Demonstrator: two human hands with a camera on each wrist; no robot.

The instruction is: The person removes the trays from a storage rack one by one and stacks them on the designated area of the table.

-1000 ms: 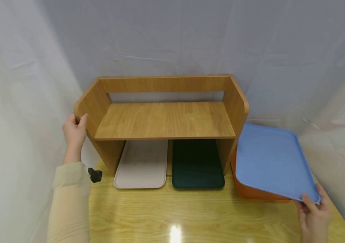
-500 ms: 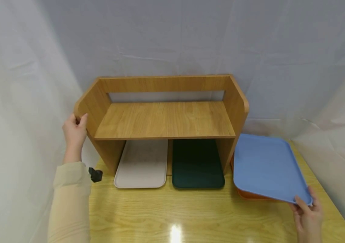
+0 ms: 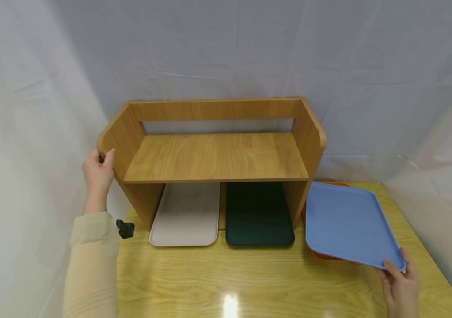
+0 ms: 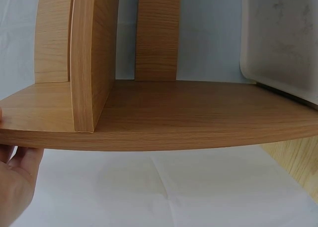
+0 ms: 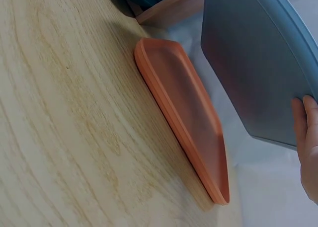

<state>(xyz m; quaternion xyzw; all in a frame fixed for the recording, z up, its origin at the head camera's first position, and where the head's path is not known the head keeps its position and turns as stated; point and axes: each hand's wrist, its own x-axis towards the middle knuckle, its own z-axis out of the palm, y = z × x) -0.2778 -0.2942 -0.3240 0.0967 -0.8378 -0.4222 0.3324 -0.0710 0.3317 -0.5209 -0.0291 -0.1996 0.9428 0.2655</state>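
- Lowered since the earlier frame, blue tray (image 3: 349, 223) hovers over orange tray (image 3: 321, 255), right of wooden shelf (image 3: 214, 157).
- Right hand (image 3: 400, 289) fingers pinch its near corner.
- Left hand (image 3: 97, 173) grips the shelf's side, steadying it.

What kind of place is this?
Probably a staged tabletop for recording, not a lived-in room: plain white sheets hang all round a yellow wooden table that holds only a wooden shelf and some coloured trays.
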